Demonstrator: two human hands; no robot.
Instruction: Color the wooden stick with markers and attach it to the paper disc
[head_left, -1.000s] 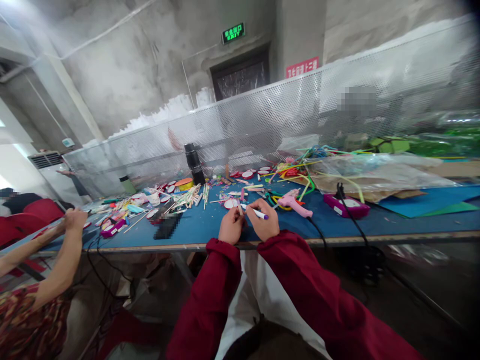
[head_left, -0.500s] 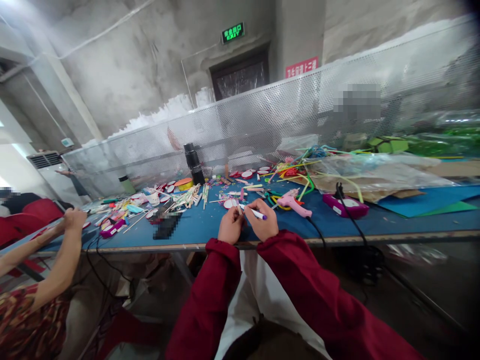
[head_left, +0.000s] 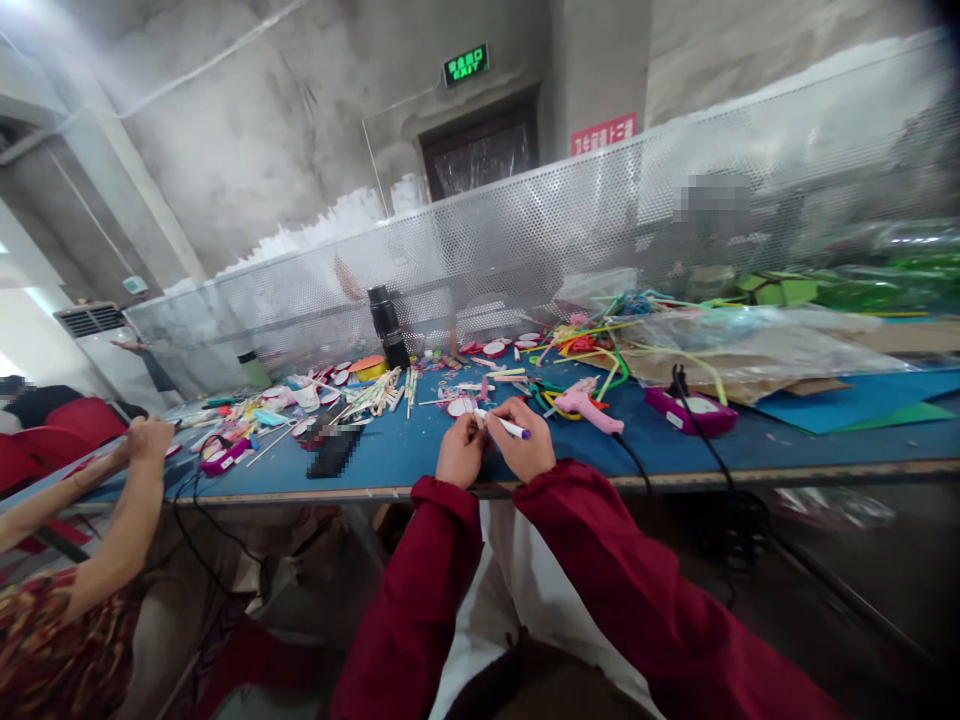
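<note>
Holding a pen over the blue-topped bench [head_left: 390,455].
The left hand [head_left: 460,452] pinches something small I cannot make out; the right hand [head_left: 525,445] grips a slim white pen with purple cap [head_left: 510,427], near a pink plastic glue gun [head_left: 589,404].

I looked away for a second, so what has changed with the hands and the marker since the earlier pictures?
Very little. The right hand has drawn the white marker slightly to the left, toward the left hand. Both hands keep their grip over the blue table. The pink glue gun and the co-worker's hand stayed put.
</note>
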